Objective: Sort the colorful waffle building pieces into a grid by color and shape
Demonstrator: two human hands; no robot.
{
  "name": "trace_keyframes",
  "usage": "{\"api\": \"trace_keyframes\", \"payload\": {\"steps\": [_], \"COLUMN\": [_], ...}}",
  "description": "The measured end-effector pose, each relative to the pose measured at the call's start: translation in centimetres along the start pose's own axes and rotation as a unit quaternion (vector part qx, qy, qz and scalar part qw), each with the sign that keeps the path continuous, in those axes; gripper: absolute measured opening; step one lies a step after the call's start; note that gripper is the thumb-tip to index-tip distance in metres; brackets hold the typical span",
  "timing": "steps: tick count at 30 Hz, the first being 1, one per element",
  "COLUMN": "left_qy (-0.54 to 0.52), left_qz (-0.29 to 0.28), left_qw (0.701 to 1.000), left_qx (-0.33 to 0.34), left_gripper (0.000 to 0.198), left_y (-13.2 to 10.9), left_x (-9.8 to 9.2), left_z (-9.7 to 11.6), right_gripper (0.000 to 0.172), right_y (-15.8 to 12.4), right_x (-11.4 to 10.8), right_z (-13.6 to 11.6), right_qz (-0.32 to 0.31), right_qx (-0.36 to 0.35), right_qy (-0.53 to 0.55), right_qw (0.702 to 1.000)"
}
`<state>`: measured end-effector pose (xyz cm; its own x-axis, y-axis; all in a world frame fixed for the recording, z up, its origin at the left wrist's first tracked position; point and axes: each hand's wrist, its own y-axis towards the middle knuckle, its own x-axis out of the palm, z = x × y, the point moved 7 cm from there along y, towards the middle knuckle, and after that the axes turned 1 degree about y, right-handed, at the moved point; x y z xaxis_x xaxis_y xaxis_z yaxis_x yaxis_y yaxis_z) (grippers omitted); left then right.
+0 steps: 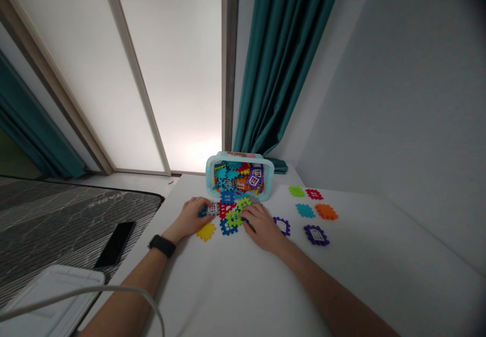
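— Over the spilled heap, your left hand (188, 219) curls onto a blue tile (202, 211) beside a white-windowed tile (212, 209). Pinching or just resting? Can't tell from here.
— And your right hand (264, 228)?
— Fingers together, well apart from your left, tips at the heap's edge by a lime-green tile (233, 219); grip unclear too.
— Biggest risk?
— That light-blue plastic tub (271, 180), tipped with its mouth toward you and full of tiles. Bump it and more could slide down over your hands.
— Edges?
— The white table's (228, 281) left edge runs near your left wrist. A shoved tile could drop onto the grey striped mattress (76, 210). On your right, a careless sweep could scatter the laid-out purple tile (316, 235).
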<state>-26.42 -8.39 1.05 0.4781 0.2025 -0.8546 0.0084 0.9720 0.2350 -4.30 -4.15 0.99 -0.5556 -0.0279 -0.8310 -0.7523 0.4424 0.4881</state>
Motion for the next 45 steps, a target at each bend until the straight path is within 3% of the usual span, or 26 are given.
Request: {"api": "trace_keyframes", "payload": {"steps": [6, 9, 16, 23, 26, 31, 36, 41, 45], "left_qy": [-0.086, -0.156, -0.328, -0.331, -0.328, -0.327, -0.366, -0.431, -0.421], "left_qz": [0.044, 0.055, -0.012, -0.034, -0.035, -0.018, 0.018, 0.008, 0.006], "left_qw": [0.995, 0.986, 0.943, 0.941, 0.942, 0.944, 0.930, 0.902, 0.907], "left_qx": [0.012, 0.012, 0.044, 0.051, 0.063, 0.043, 0.000, -0.014, -0.018], "left_gripper": [0.031, 0.036, 0.045, 0.036, 0.031, 0.021, 0.022, 0.027, 0.028], "left_y": [-0.3, -0.6, -1.0, -1.4, -1.5, -1.3, -0.9, -0.8, -1.0], "left_x": [-1.0, -1.1, 0.3, 1.1, 1.2, 1.3, 1.4, 2.1, 1.9], "left_z": [1.2, 2.5, 5.8, 6.7, 7.2, 7.2, 6.4, 6.1, 6.4], "right_gripper": [0.025, 0.029, 0.036, 0.023, 0.015, 0.007, 0.017, 0.021, 0.024], "right_y": [0.0, -0.1, -0.2, -0.2, 0.0, 0.5, 0.4, 0.3, 0.2], "right_x": [0.0, -0.6, -2.9, -3.4, -3.4, -3.3, -2.4, -1.5, -1.1], "right_z": [-0.1, -0.3, -2.6, -4.5, -3.8, -1.8, -0.5, -0.1, 0.1], "right_qz": [0.001, 0.034, 0.161, 0.187, 0.183, 0.194, 0.183, 0.163, 0.155], "right_qx": [0.001, 0.006, -0.041, -0.102, -0.070, 0.054, 0.162, 0.203, 0.216], "right_qy": [0.004, -0.003, -0.001, 0.029, 0.071, 0.164, 0.256, 0.314, 0.335], "right_qw": [1.000, 0.999, 0.986, 0.977, 0.978, 0.966, 0.935, 0.913, 0.904]}}
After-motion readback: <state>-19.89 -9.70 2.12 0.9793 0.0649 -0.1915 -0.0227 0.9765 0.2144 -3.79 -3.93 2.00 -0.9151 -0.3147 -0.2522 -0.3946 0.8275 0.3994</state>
